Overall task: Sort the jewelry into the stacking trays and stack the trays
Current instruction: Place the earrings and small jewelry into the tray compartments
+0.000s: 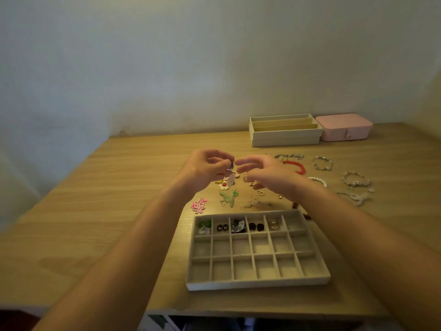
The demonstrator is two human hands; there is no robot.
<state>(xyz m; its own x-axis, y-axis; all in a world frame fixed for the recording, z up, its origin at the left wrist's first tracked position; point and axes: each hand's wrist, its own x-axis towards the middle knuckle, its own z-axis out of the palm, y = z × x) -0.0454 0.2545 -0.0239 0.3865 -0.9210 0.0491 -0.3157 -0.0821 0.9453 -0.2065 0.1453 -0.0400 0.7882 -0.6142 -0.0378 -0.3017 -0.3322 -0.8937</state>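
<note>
Writing: none I can read on tray (pixel 257 284) or pink box (pixel 343 127). Left hand (pixel 207 168) pinching earring (pixel 231 180); right hand (pixel 263 170) loosely spread over counter (pixel 124 187).

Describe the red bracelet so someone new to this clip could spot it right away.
Start at the stacked cream trays at the back of the wooden table. Just in front of them, beside the right hand, lies the red bead bracelet. It is the only red one; the bracelets further right are pale or silvery.
</note>
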